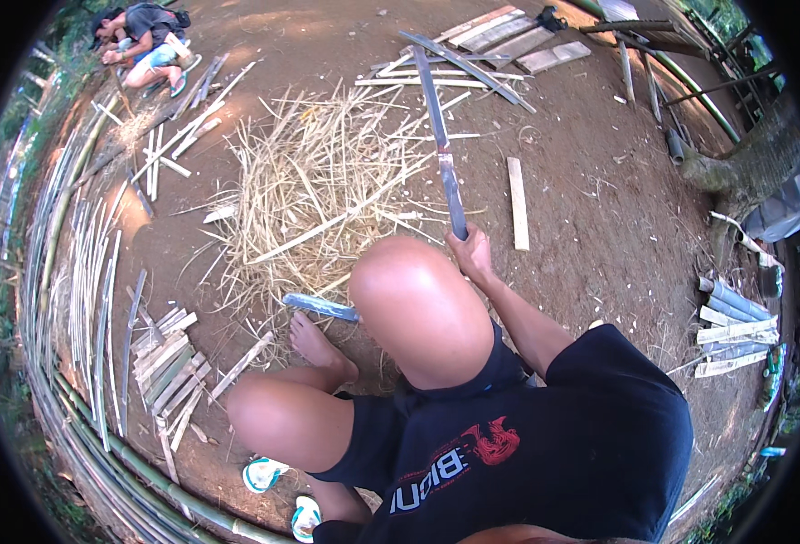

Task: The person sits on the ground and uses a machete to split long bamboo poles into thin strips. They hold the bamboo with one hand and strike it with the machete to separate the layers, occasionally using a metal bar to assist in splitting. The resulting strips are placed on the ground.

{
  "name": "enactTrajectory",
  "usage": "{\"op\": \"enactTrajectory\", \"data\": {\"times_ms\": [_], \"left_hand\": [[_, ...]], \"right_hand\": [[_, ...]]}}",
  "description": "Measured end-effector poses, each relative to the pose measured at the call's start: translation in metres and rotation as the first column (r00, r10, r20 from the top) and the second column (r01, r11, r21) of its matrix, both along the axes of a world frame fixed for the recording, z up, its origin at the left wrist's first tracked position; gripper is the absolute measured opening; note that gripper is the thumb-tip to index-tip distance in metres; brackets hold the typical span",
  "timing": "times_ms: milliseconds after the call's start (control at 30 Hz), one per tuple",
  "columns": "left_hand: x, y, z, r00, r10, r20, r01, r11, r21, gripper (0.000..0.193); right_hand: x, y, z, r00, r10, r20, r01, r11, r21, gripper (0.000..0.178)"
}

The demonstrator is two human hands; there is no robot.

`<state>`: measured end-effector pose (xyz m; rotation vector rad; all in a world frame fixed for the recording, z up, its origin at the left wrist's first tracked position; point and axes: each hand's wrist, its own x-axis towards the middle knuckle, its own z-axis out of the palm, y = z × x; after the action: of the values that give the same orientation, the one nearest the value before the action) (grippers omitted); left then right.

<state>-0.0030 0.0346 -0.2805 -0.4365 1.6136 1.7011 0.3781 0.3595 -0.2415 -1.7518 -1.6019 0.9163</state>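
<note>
My right hand [474, 252] is closed around the near end of a long dark grey bamboo slat [431, 109]. A node crosses the slat near its middle. It stretches away from me over the right edge of a heap of pale bamboo shavings [318, 181]. My left hand is nowhere in view. By my bare foot, a flat bluish piece [321, 306] lies with its right end hidden behind my raised knee; I cannot tell its kind. Right of the slat, a short pale bamboo strip [518, 204] rests on the dirt.
Cut bamboo pieces [169, 367] are stacked at the left, beside long thin bamboo strips [82, 281]. Boards [509, 41] lie at the far side. Another person [150, 45] crouches far left. Sandals [262, 473] sit near me; a bundle [735, 331] lies at the right.
</note>
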Motion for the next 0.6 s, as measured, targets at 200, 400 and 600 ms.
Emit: {"op": "enactTrajectory", "data": {"times_ms": [200, 400, 600], "left_hand": [[-0.033, 0.035, 0.166, 0.864, -0.114, -0.490, 0.213, 0.965, 0.152, 0.021], [-0.043, 0.118, 0.362, 0.556, -0.172, -0.814, 0.485, 0.862, 0.149, 0.025], [-0.061, 0.182, 0.456, 0.359, -0.160, -0.919, 0.674, 0.725, 0.137, 0.035]], "right_hand": [[-0.074, 0.046, 0.124, 0.958, 0.241, -0.156, -0.184, 0.932, 0.311, 0.046], [-0.164, 0.068, 0.234, 0.768, 0.587, -0.257, -0.371, 0.734, 0.569, 0.045], [-0.210, 0.011, 0.311, 0.476, 0.797, -0.371, -0.581, 0.602, 0.548, 0.043]]}}
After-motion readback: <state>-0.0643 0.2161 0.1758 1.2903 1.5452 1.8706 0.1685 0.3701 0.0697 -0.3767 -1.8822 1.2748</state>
